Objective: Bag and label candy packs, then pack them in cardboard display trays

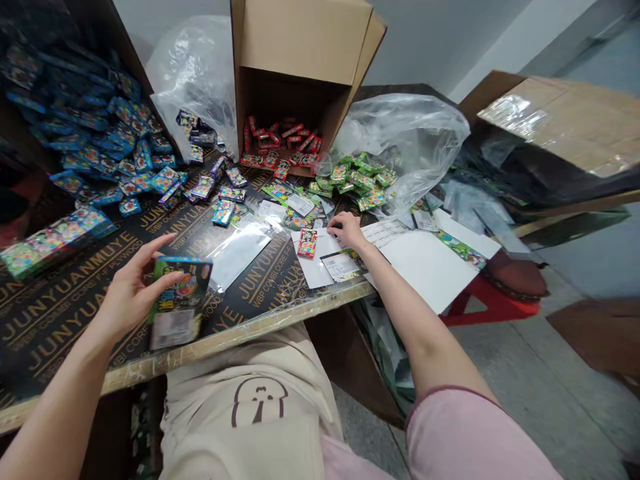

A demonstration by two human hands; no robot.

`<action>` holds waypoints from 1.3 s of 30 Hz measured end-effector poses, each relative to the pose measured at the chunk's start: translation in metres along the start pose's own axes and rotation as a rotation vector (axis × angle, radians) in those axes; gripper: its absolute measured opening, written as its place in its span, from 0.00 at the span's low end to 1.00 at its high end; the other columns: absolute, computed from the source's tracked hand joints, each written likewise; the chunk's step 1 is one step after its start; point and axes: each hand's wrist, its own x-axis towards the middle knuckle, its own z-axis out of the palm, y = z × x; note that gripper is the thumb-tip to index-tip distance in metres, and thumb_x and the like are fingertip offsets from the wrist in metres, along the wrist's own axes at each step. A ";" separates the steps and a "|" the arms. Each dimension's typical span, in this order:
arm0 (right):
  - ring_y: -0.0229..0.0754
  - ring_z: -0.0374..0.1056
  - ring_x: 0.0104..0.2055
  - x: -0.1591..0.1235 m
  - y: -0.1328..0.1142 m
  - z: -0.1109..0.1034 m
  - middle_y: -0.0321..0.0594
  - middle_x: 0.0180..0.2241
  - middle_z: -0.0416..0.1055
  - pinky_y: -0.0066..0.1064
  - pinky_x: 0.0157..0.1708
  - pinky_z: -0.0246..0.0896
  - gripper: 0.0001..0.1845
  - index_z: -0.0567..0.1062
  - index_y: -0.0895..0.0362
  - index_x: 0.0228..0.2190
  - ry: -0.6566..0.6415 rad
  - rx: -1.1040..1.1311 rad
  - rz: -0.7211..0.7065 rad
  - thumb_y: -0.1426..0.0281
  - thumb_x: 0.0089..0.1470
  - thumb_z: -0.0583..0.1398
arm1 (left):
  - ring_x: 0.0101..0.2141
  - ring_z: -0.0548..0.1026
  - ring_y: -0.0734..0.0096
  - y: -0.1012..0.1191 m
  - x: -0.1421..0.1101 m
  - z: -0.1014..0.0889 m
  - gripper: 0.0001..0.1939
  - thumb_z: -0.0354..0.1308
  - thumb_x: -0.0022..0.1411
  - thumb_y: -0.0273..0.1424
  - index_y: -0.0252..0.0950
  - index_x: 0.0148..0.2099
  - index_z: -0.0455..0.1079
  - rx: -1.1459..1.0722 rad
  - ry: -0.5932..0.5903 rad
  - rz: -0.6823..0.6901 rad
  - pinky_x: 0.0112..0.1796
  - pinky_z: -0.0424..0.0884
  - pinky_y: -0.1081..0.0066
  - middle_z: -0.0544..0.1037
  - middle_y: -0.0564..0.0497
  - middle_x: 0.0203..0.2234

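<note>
My left hand (134,290) grips a dark, colourfully printed box (183,288) near the table's front edge. Its thumb lies across the front, which carries a white label low down. Over papers in the middle of the table, my right hand (347,230) has its fingers bent together; whatever they pinch, if anything, is too small to make out. Just left of it, a small red box (307,243) lies on a white sheet (316,275). A printed card with a white label (341,265) sits below that hand. A clear plastic sleeve (240,250) lies between my hands.
Piles of small blue boxes (107,137), purple boxes (204,187) and green boxes (363,180) cover the back. Red boxes (280,140) spill from an open carton (305,40). Clear bags (407,133) stand behind. A wrapped row of boxes (57,240) lies left; a red stool (515,277) is right.
</note>
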 end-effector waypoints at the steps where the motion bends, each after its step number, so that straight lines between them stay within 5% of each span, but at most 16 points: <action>1: 0.50 0.65 0.44 -0.002 -0.001 0.001 0.44 0.35 0.75 0.41 0.47 0.51 0.01 0.75 0.57 0.23 0.011 0.009 -0.018 0.72 0.43 0.63 | 0.32 0.70 0.69 0.003 0.001 -0.001 0.25 0.61 0.56 0.44 0.43 0.56 0.69 -0.029 0.029 0.025 0.34 0.66 0.70 0.74 0.53 0.34; 6: 0.43 0.64 0.31 -0.013 -0.005 0.003 0.40 0.25 0.71 0.35 0.36 0.57 0.04 0.68 0.55 0.21 0.057 0.094 -0.037 0.73 0.45 0.58 | 0.34 0.72 0.68 0.012 -0.001 0.017 0.17 0.62 0.56 0.41 0.40 0.46 0.77 -0.113 0.110 0.037 0.36 0.68 0.69 0.74 0.51 0.32; 10: 0.42 0.62 0.26 -0.008 -0.013 0.000 0.35 0.21 0.66 0.35 0.33 0.58 0.06 0.63 0.53 0.22 0.224 0.217 0.120 0.68 0.45 0.58 | 0.34 0.74 0.68 0.016 -0.001 0.029 0.10 0.63 0.56 0.35 0.40 0.41 0.79 -0.161 0.192 0.110 0.35 0.69 0.70 0.76 0.50 0.32; 14: 0.42 0.65 0.32 -0.010 -0.072 -0.009 0.38 0.28 0.70 0.37 0.38 0.61 0.11 0.66 0.53 0.26 0.282 0.443 0.068 0.60 0.47 0.61 | 0.33 0.76 0.69 0.022 -0.003 0.037 0.06 0.63 0.56 0.31 0.37 0.37 0.78 -0.141 0.271 0.117 0.34 0.70 0.71 0.80 0.50 0.31; 15: 0.42 0.66 0.34 -0.015 -0.097 -0.013 0.39 0.31 0.71 0.36 0.39 0.62 0.13 0.67 0.53 0.27 0.247 0.570 0.004 0.59 0.46 0.62 | 0.32 0.77 0.69 0.024 -0.005 0.040 0.05 0.63 0.56 0.30 0.37 0.36 0.77 -0.136 0.294 0.117 0.33 0.70 0.72 0.80 0.49 0.31; 20: 0.43 0.68 0.44 -0.052 -0.232 -0.028 0.41 0.39 0.74 0.35 0.44 0.61 0.16 0.68 0.55 0.27 -0.341 0.900 -0.244 0.57 0.48 0.63 | 0.35 0.78 0.67 0.032 -0.012 0.046 0.02 0.64 0.55 0.28 0.35 0.32 0.75 -0.173 0.346 0.245 0.39 0.72 0.69 0.81 0.48 0.31; 24: 0.42 0.67 0.43 -0.067 -0.288 -0.027 0.41 0.36 0.73 0.34 0.44 0.61 0.19 0.68 0.56 0.25 -0.656 0.906 -0.386 0.54 0.48 0.64 | 0.36 0.78 0.67 0.038 -0.014 0.043 0.02 0.61 0.57 0.26 0.36 0.32 0.75 -0.167 0.304 0.256 0.40 0.72 0.68 0.80 0.47 0.34; 30: 0.37 0.64 0.31 -0.065 -0.297 -0.018 0.36 0.27 0.69 0.32 0.36 0.60 0.19 0.69 0.57 0.24 -0.793 0.819 -0.417 0.54 0.47 0.64 | 0.32 0.78 0.69 0.037 -0.016 0.041 0.02 0.62 0.54 0.26 0.35 0.30 0.73 -0.380 0.300 0.100 0.35 0.75 0.70 0.79 0.49 0.30; 39: 0.33 0.60 0.24 -0.067 -0.297 -0.013 0.32 0.21 0.65 0.29 0.27 0.55 0.21 0.68 0.58 0.23 -0.801 0.836 -0.361 0.53 0.45 0.65 | 0.29 0.75 0.71 0.041 -0.014 0.051 0.13 0.69 0.48 0.33 0.35 0.26 0.67 -0.238 0.416 0.165 0.32 0.70 0.71 0.77 0.51 0.27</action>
